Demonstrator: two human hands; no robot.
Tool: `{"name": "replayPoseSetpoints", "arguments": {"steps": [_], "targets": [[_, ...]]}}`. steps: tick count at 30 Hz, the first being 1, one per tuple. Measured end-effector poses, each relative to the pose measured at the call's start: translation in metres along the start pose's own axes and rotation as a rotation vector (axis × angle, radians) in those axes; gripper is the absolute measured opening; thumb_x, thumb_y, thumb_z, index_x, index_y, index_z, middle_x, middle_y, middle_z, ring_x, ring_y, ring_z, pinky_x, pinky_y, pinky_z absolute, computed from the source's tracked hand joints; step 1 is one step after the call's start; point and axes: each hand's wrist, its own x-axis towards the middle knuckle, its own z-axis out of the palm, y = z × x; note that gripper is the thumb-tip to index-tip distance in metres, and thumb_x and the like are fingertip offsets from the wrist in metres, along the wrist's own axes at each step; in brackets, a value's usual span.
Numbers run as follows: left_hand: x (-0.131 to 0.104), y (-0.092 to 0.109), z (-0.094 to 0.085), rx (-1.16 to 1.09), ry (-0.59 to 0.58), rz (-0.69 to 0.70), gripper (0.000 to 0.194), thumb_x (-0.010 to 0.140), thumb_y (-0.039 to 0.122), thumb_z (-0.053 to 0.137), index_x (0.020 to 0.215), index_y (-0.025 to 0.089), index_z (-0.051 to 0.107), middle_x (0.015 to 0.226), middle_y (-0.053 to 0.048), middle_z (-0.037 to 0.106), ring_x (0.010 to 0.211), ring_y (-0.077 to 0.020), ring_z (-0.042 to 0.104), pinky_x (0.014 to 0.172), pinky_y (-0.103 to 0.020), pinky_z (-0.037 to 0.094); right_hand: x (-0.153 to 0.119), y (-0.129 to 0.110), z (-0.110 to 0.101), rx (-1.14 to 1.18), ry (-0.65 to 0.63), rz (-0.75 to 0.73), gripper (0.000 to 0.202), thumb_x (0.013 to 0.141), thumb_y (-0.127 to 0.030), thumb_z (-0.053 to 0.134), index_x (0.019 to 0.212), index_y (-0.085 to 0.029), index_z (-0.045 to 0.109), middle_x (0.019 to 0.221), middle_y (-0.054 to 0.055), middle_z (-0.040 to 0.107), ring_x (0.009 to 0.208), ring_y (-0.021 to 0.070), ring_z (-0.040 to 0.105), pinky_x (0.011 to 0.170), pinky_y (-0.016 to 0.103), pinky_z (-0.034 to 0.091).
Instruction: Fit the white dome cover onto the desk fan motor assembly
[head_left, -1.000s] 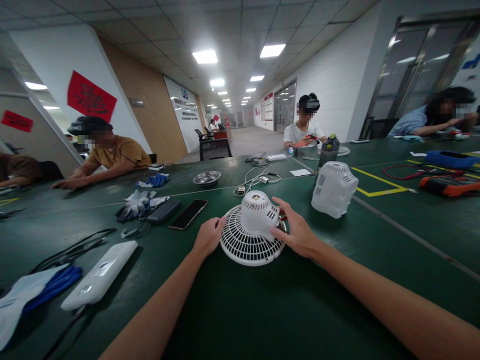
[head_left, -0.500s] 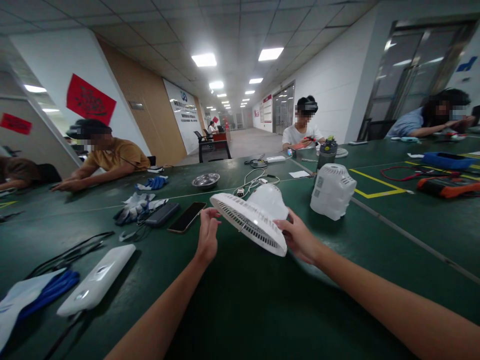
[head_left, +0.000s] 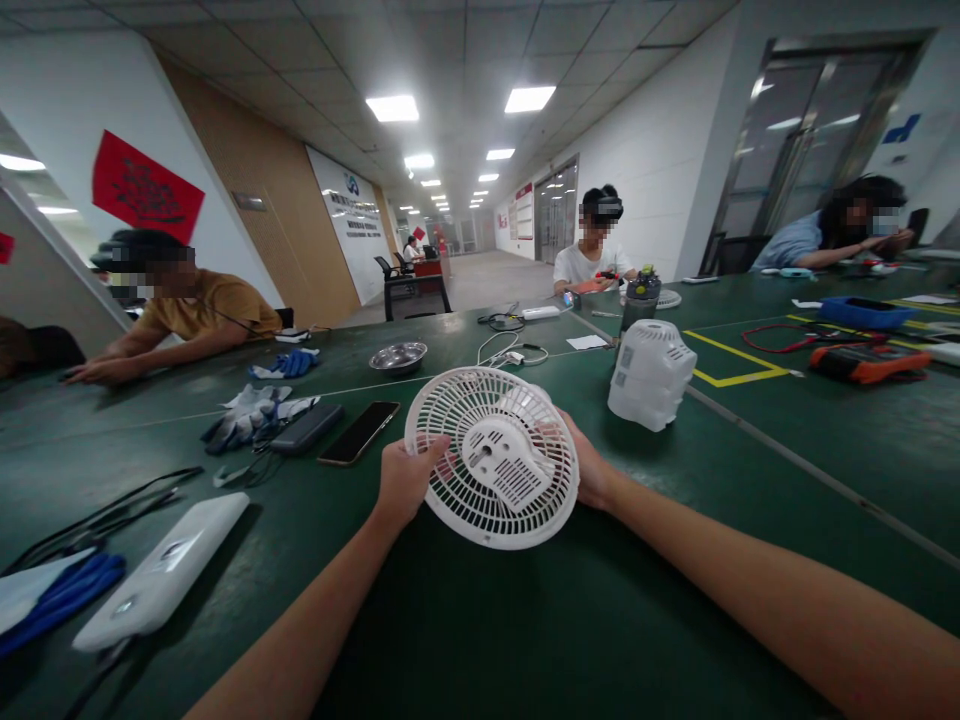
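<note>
Clearly my left fingers (head_left: pixel 433 452) pinch the rim of the white fan grille (head_left: pixel 499 455), tilted between them and my right hand (head_left: pixel 594 472), over the table (head_left: pixel 465 640). I judge it light and stiff, thin ribs breakable, so I'd hold it by the rim. My right fingers hide behind it; I can't tell their grip.

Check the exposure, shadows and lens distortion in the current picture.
Head view: ceiling lights blown out to white; head view: wide lens, so the glass doors lean; head view: a dark shadow beside the long white device; head view: slats of the white grille distinguishable.
</note>
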Motion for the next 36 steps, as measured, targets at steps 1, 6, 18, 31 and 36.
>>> {"name": "replayPoseSetpoints", "arguments": {"steps": [1,6,18,31,36], "targets": [[0.000,0.001,0.000,0.055,0.016,0.016,0.031,0.077,0.041,0.078,0.089,0.012,0.075,0.067,-0.005,0.075,0.060,-0.0235,0.072,0.060,-0.036,0.061,0.004,0.001,-0.009,-0.024,0.112,0.029,0.074,0.095,-0.055,0.047,0.156,-0.022,0.019,0.109,0.009,0.069,0.091,0.0257,0.070,0.084,0.047,0.056],[0.000,0.005,-0.003,0.087,0.046,-0.065,0.026,0.076,0.035,0.080,0.088,0.012,0.075,0.068,-0.006,0.076,0.058,-0.0228,0.072,0.056,-0.034,0.061,0.017,0.006,-0.065,-0.670,0.339,-0.156,0.087,0.076,-0.041,0.074,0.151,-0.027,0.033,0.119,0.008,0.063,0.106,0.0305,0.063,0.099,0.050,0.046],[0.019,-0.009,-0.021,-0.016,0.063,-0.202,0.023,0.076,0.025,0.083,0.093,0.012,0.073,0.075,-0.008,0.078,0.066,-0.0224,0.075,0.063,-0.035,0.064,0.017,-0.016,-0.126,-1.111,0.814,-0.418,0.061,0.083,-0.033,0.063,0.139,-0.020,0.045,0.144,0.017,0.042,0.138,0.0360,0.038,0.114,0.054,0.031],[0.024,-0.018,-0.024,0.019,0.022,-0.124,0.023,0.081,0.029,0.079,0.094,0.011,0.074,0.076,-0.008,0.078,0.066,-0.0209,0.074,0.065,-0.033,0.062,0.030,0.037,-0.173,-0.684,0.810,0.211,0.087,0.057,-0.056,0.083,0.127,-0.020,0.046,0.131,0.020,0.063,0.120,0.0410,0.061,0.100,0.053,0.048],[0.025,-0.020,-0.024,0.024,0.021,-0.126,0.019,0.081,0.026,0.078,0.092,0.011,0.073,0.076,-0.007,0.077,0.066,-0.0208,0.074,0.064,-0.032,0.062,0.033,0.023,-0.159,-0.621,0.949,0.040,0.076,0.061,-0.055,0.081,0.120,-0.022,0.047,0.117,0.015,0.070,0.107,0.0368,0.068,0.091,0.049,0.052]]}}
